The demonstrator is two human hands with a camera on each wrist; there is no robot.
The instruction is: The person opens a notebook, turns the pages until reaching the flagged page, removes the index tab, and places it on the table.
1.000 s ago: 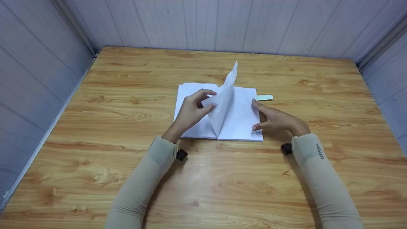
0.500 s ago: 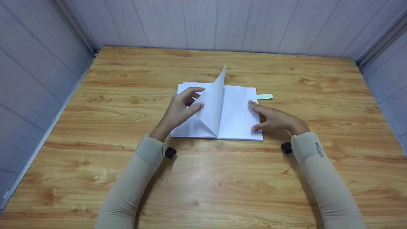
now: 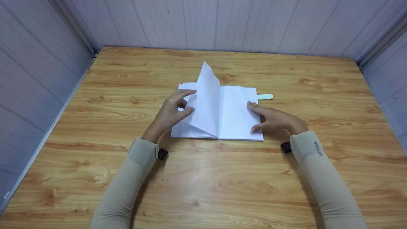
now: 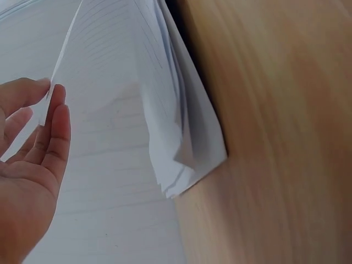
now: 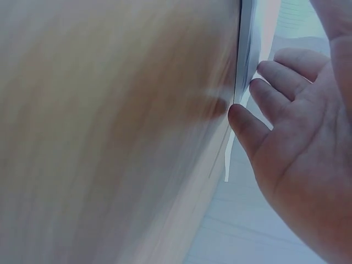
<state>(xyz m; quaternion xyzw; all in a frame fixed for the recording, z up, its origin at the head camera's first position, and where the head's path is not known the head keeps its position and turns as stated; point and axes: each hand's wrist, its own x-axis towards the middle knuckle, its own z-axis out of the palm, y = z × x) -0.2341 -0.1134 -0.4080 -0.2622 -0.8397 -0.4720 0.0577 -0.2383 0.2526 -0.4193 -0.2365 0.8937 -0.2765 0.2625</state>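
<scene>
An open notebook [image 3: 238,117] with white lined pages lies on the wooden table. My left hand [image 3: 171,108] pinches the outer edge of one raised page [image 3: 206,98] between thumb and fingers. This page leans over the notebook's left half, its top corner pointing up. The left wrist view shows the page edge [image 4: 48,104] between thumb and fingertips. On the right half, my right hand [image 3: 276,119] rests at the outer edge, index finger and thumb spread apart on the page. Its fingers [image 5: 269,99] look relaxed and straight against the notebook's side in the right wrist view.
A pale green strip [image 3: 265,96] sticks out from the notebook's right edge, beyond the right fingertips. Pale panel walls [image 3: 203,25] stand behind the wood-grain table [image 3: 203,184] and along both sides. Dark wrist cameras [image 3: 162,154] sit under both cuffs.
The left hand has moved left with the page, which has swung from leaning right over the spine to leaning left. The right hand has barely shifted.
</scene>
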